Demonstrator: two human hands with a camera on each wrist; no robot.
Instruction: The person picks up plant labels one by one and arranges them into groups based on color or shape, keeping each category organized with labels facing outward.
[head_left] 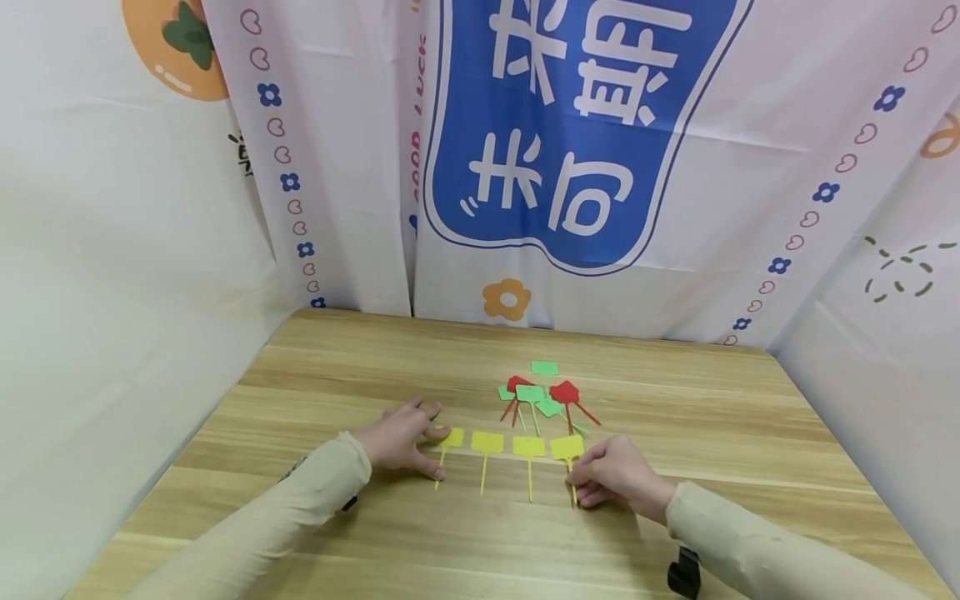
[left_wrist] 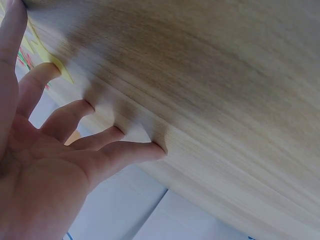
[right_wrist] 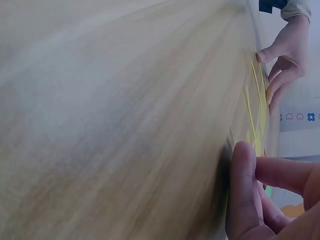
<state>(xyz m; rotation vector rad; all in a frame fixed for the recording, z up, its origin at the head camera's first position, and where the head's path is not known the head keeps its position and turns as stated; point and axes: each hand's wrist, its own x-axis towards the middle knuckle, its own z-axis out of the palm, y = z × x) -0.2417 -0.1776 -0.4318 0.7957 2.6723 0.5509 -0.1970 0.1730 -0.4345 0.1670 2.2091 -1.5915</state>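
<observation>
Several yellow plant labels, each a small plate on a thin pointed stem, lie in a row across the wooden table. My left hand (head_left: 401, 437) is at the leftmost yellow label (head_left: 452, 437), fingers spread. In the left wrist view its index fingertip touches this label's plate (left_wrist: 59, 67), and the other fingertips rest on the wood. At the other end of the row, my right hand (head_left: 618, 475) pinches the stem of the rightmost yellow label (head_left: 567, 447) between thumb and fingers. Two more yellow labels, one left (head_left: 487, 442) and one right (head_left: 528, 447), lie between the hands.
Behind the row is a loose, overlapping pile of green labels (head_left: 529, 393) and red labels (head_left: 565, 391). One green label (head_left: 544, 367) lies farthest back. Printed white cloth (head_left: 360, 167) hangs along the back and sides of the table (head_left: 360, 342).
</observation>
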